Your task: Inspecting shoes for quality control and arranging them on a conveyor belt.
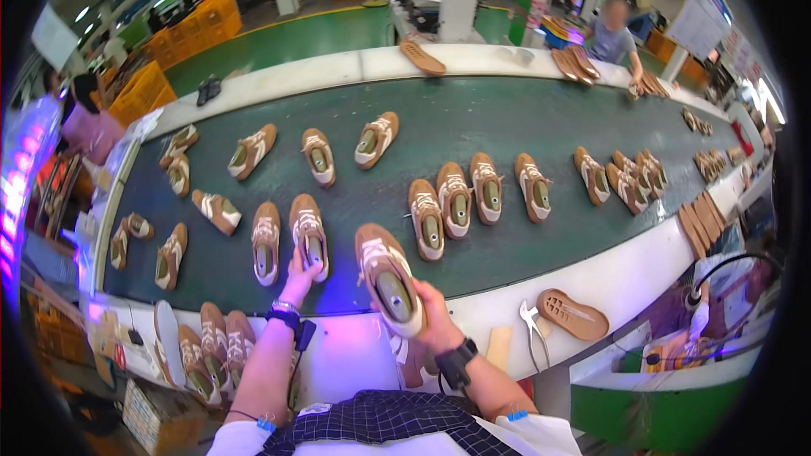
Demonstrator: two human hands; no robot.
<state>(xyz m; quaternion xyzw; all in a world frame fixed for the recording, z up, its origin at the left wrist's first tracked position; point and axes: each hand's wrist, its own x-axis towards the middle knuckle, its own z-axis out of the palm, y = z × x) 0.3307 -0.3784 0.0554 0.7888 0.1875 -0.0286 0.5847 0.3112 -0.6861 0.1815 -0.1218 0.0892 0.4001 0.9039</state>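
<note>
My right hand [434, 321] grips a brown sneaker [380, 251] by its white heel, raised over the near edge of the conveyor belt. The sneaker has white laces, its toe points away from me, and an olive-green shoe last [392, 292] fills its opening. At the heel of a second sneaker [306, 218], my left hand [301, 277] is closed with thumb and fingers; that shoe appears to rest on the belt. Just left of it stands a similar sneaker [265, 241]. To the right of the raised shoe, several more sneakers [454, 200] stand in a row.
The green conveyor belt [507, 274] runs across, bordered by a white ledge [629, 304]. On that ledge lie pliers [534, 336] and a brown sole [573, 314]. Several sneakers [213, 333] stand at the near left. Across the belt, a person [612, 34] reaches toward soles.
</note>
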